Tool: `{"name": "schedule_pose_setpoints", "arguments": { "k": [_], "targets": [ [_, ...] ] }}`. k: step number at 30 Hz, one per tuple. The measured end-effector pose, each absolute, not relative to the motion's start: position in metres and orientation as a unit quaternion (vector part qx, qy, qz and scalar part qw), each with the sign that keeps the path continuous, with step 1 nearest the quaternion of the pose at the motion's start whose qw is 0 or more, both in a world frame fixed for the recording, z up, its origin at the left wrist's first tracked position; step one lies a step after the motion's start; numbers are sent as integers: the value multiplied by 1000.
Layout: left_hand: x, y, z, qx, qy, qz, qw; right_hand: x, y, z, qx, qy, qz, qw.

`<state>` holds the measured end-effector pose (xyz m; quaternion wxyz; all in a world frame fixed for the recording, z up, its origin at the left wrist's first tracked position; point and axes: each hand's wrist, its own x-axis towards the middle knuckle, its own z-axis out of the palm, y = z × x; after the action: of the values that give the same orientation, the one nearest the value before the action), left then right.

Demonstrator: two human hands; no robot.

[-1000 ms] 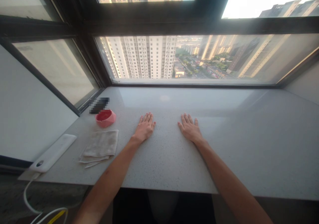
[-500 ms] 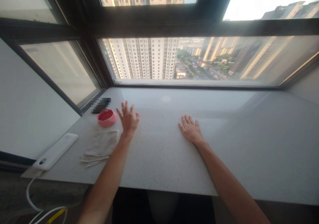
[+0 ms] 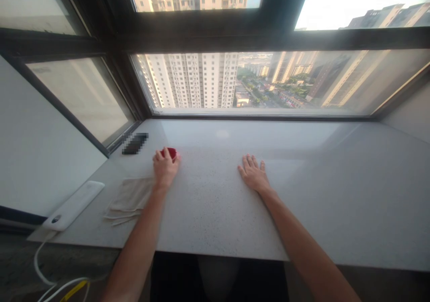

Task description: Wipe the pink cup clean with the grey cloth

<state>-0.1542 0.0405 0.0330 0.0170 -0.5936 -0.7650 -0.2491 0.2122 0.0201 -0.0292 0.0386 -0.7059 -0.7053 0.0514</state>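
Fingers of the left hand curled over a round pink dish with a red inside, gripping it from above and hiding most of it, on a speckled pale stone sill. Right hand: flat on the stone, fingers slightly spread, holding nothing. Also: folded beige cloth touching the left wrist's side; pixelated dark rectangular object beyond the dish; long white rounded bar at the sill's left.
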Motion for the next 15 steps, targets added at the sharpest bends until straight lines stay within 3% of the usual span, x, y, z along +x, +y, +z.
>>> {"name": "schedule_pose_setpoints", "arguments": {
  "k": [4, 8, 12, 15],
  "targets": [
    [-52, 7, 16, -776, -604, -180, -32, 213, 19, -27, -706, -705, 56, 44],
    [13, -23, -1, -831, -510, -212, -67, 214, 18, -26, -702, -708, 48, 54],
    [2, -19, 1, -841, -479, -228, -104, 215, 19, -27, -703, -708, 49, 50],
    [-62, -9, 10, -813, -519, -249, -86, 216, 20, -27, -702, -708, 52, 54]
  ]
}}
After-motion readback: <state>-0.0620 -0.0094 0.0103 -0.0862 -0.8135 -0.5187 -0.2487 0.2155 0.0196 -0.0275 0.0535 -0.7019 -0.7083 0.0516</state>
